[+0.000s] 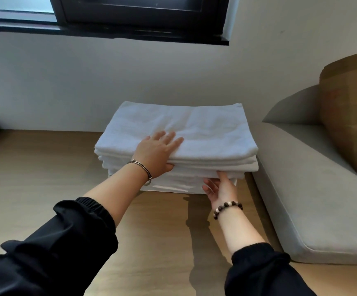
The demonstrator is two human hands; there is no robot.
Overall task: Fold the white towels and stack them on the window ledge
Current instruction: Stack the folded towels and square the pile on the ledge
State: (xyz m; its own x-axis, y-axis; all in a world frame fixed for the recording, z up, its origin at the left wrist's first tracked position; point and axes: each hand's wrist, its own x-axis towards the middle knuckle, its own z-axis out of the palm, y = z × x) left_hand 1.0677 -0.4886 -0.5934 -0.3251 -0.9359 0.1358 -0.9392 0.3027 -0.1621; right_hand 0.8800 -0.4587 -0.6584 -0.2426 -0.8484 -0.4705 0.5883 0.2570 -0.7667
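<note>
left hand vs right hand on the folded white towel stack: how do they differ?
The left hand lies flat, palm down, on top of the stack of folded white towels; the right hand is lower, palm up, at the stack's front face. Left wrist wears a thin metal bangle; right wears a beaded bracelet. Both touch the stack.

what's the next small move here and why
Probably nudge the lower front edges flush with the right hand while the left hand presses flat on the towel stack: its front layers look uneven on the wooden ledge.
</note>
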